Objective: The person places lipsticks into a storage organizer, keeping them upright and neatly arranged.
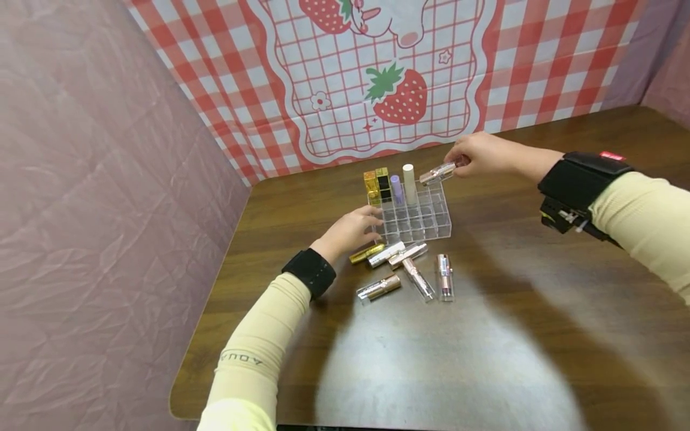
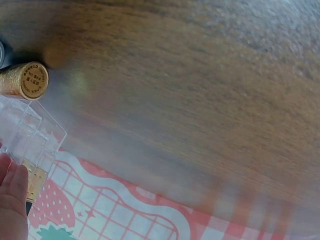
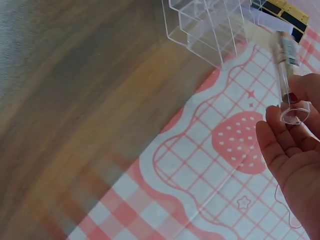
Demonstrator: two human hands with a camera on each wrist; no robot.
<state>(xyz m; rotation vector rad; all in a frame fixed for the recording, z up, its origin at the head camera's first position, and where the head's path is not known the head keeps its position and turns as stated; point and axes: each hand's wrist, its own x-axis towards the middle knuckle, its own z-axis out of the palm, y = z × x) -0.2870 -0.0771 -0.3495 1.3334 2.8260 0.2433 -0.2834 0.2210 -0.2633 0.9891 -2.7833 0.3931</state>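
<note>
My right hand [image 1: 481, 154] pinches a lipstick tube [image 1: 438, 173] with a clear cap, tilted above the back right corner of the clear acrylic organizer [image 1: 443, 231]. In the right wrist view, thumb and fingers hold that tube [image 3: 286, 60] by its clear end. My left hand [image 1: 353, 230] rests at the organizer's left side with its fingers extended; only its fingertips [image 2: 19, 177] show well in the left wrist view. Standing in the back row are a gold lipstick [image 1: 369, 182], a black-and-gold lipstick [image 1: 383, 182], a lilac tube [image 1: 396, 188] and a white tube [image 1: 409, 182].
Several lipstick tubes lie before the organizer, among them a gold tube [image 1: 366, 254], a silver tube [image 1: 386, 254], a rose-gold tube [image 1: 418, 280] and an upright-pointing clear-capped tube [image 1: 445, 277]. Behind the wooden table [image 1: 485, 341] hangs a checked strawberry cloth [image 1: 345, 114].
</note>
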